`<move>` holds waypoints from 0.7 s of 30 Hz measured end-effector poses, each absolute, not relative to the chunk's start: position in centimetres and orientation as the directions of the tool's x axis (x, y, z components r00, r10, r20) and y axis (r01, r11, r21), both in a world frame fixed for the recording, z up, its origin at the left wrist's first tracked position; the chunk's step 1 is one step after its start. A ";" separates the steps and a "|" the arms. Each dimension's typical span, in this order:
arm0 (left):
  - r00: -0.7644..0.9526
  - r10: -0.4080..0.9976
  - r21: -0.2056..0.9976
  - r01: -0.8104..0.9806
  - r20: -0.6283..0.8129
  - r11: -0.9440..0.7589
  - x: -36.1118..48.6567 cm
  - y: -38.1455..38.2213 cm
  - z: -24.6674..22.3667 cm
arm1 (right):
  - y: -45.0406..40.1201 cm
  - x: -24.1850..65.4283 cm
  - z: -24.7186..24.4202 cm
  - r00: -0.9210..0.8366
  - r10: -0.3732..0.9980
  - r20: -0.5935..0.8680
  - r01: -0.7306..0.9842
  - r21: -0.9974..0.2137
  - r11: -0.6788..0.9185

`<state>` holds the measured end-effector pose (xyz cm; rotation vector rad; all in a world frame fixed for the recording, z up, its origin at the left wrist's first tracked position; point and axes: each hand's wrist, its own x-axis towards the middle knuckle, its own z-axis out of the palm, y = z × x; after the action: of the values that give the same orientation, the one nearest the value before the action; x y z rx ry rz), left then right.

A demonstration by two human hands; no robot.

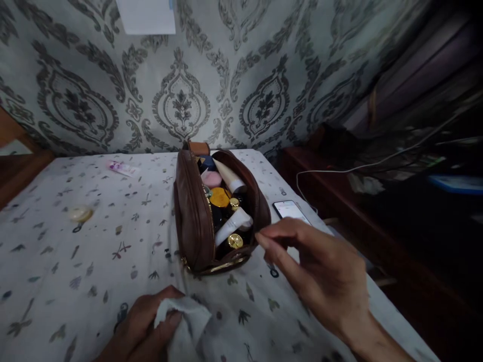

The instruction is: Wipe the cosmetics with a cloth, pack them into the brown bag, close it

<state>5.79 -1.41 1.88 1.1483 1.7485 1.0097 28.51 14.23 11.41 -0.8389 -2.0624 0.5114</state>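
On the bed (56, 261), the left hand (145, 324) lies low, its fingers pressed together around a white tissue (184, 317). Beyond it stands the open brown pouch (194, 216), long axis running away from the person, full of cosmetics. The right hand (320, 271) is nearer, just right of the pouch, fingers loosely spread and empty, fingertips at its rim.
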 end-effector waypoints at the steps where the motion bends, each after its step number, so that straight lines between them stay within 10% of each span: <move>1: -0.298 0.935 0.910 0.302 -0.192 0.284 5.5 -1.4 1.5 | 13.5 28.5 11.1 -0.463 0.696 0.548 0.322 -0.627 0.709; 12: -0.635 0.748 0.946 0.081 -0.193 0.313 4.9 -0.1 0.7 | 6.2 21.1 1.6 -0.783 0.581 0.220 0.154 -0.838 0.524; 21: -0.237 0.963 0.942 0.332 0.130 -0.046 5.3 0.0 2.8 | 7.5 19.1 3.2 -0.528 0.849 0.013 -0.153 -0.985 -0.081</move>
<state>5.30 -0.02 2.81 1.3897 1.6098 1.2974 19.10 7.51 3.25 -0.7885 -1.4452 1.7079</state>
